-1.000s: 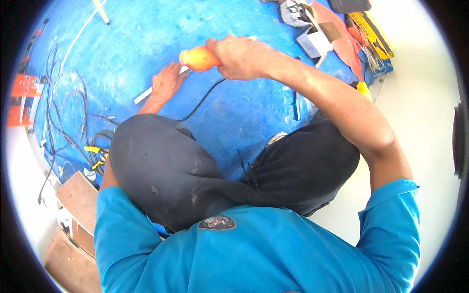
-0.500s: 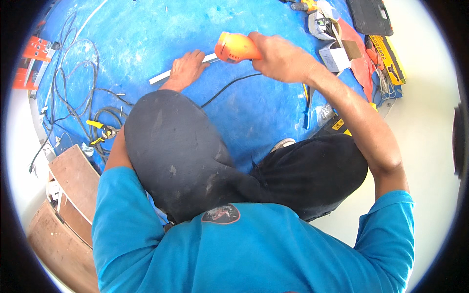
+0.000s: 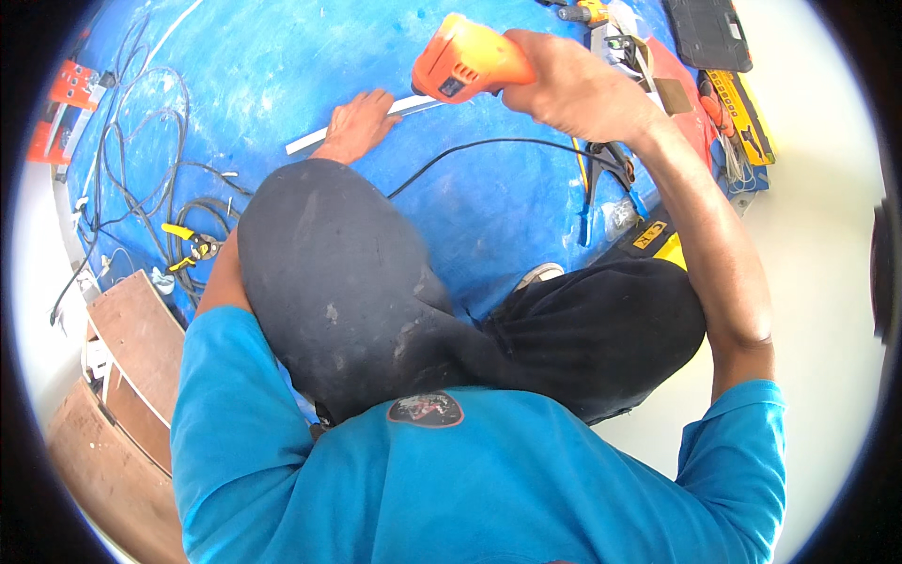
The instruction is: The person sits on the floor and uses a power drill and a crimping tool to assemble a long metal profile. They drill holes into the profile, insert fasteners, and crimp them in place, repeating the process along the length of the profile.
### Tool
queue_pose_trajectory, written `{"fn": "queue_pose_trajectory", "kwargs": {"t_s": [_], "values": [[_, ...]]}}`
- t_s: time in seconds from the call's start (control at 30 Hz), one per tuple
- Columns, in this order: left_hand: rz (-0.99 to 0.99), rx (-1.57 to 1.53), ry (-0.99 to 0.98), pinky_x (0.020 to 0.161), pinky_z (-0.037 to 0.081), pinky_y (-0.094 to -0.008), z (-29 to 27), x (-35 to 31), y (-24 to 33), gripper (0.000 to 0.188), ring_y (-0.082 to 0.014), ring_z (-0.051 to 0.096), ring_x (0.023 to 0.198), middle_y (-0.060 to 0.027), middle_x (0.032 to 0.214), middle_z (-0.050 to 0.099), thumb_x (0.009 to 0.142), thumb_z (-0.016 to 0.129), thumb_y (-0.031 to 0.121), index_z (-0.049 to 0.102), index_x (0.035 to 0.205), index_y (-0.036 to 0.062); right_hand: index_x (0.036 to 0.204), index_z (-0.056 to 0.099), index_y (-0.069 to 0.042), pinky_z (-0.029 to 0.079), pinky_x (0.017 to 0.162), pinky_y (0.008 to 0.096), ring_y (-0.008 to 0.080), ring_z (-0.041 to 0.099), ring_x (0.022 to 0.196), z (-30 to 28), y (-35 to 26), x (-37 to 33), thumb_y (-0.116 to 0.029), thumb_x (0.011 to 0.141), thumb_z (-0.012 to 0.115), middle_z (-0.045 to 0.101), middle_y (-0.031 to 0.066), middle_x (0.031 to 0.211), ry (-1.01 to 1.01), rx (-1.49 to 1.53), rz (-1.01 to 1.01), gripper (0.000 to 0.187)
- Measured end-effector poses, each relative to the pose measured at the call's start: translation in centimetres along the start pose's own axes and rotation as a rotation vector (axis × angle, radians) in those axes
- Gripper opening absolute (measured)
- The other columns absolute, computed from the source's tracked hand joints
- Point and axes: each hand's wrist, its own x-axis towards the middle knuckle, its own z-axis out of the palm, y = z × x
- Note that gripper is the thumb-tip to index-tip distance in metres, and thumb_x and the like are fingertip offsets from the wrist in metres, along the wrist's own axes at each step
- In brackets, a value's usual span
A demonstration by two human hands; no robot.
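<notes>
A long, narrow white strip (image 3: 305,143) lies on the blue floor covering in front of my left knee. Across its middle rests my left hand (image 3: 360,124), the fingers closed over it and holding it against the floor. My right hand (image 3: 573,85) grips the handle of an orange pistol-grip power tool (image 3: 470,58), raised above the strip's right end. Vent slots show on the tool's housing. A black cord (image 3: 470,144) arches below it. The tool's front end and the strip's far end are partly hidden.
Tangled black cable (image 3: 117,169) and yellow-handled pliers (image 3: 193,246) lie at left, near wooden boards (image 3: 136,329). Beneath my right forearm is a black and blue clamp-like tool (image 3: 589,211). Farther right are a yellow-and-black drill (image 3: 587,11), a black case (image 3: 709,33) and a yellow box (image 3: 747,113).
My right hand has lifted the orange tool slightly and turned it, and the cord now arches higher. The left hand stays on the white strip. The whole view has shifted a little.
</notes>
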Motion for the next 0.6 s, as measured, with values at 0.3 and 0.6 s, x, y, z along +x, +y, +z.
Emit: {"fn": "queue_pose_trajectory", "kwargs": {"t_s": [0.3, 0.6], "values": [[0.138, 0.064, 0.131, 0.111, 0.046, -0.0524, 1.3, -3.4, 2.3, 0.052, -0.0342, 0.058, 0.132, -0.0137, 0.141, 0.062, 0.105, 0.072, 0.034, 0.063, 0.153, 0.0187, 0.121, 0.069, -0.001, 0.054, 0.062, 0.0295, 0.0131, 0.067, 0.07, -0.9, 6.1, -11.4, -0.019, 0.092, 0.073, 0.07, 0.0046, 0.086, 0.168, 0.602, 0.354, 0.034], [0.062, -0.096, 0.068, 0.108, 0.046, -0.0494, 1.3, -3.5, 3.1, 0.081, -0.0349, 0.058, 0.13, -0.0139, 0.14, 0.061, 0.089, 0.085, 0.02, 0.051, 0.162, 0.0114, 0.122, 0.064, -0.003, 0.056, 0.065, 0.0308, 0.017, 0.065, 0.076, 18.9, 17.1, -22.3, -0.02, 0.1, 0.074, 0.069, 0.0073, 0.098, 0.477, 1.751, 0.658, 0.03]]}}
